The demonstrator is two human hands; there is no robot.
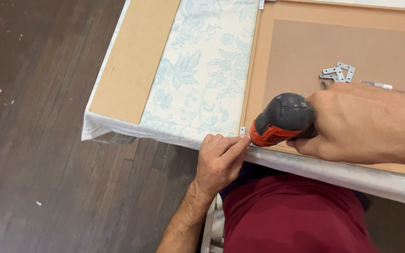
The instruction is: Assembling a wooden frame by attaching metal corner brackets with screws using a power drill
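Observation:
My right hand (362, 124) grips a black and orange power screwdriver (282, 119) whose nose points down at the near left corner of a brown backing board in a wooden frame (251, 70). At that same corner my left hand (219, 159) is at the table edge, its fingers pinched on a small silver bracket (243, 130). The tool's tip is hidden behind its body.
A table under a white and pale blue floral cloth (202, 70) carries a loose brown board strip (134, 56) at left. Several flat metal brackets (338, 72) lie on the backing board. Dark wood floor (38, 140) spreads to the left. My red-clothed lap (296, 215) is below the edge.

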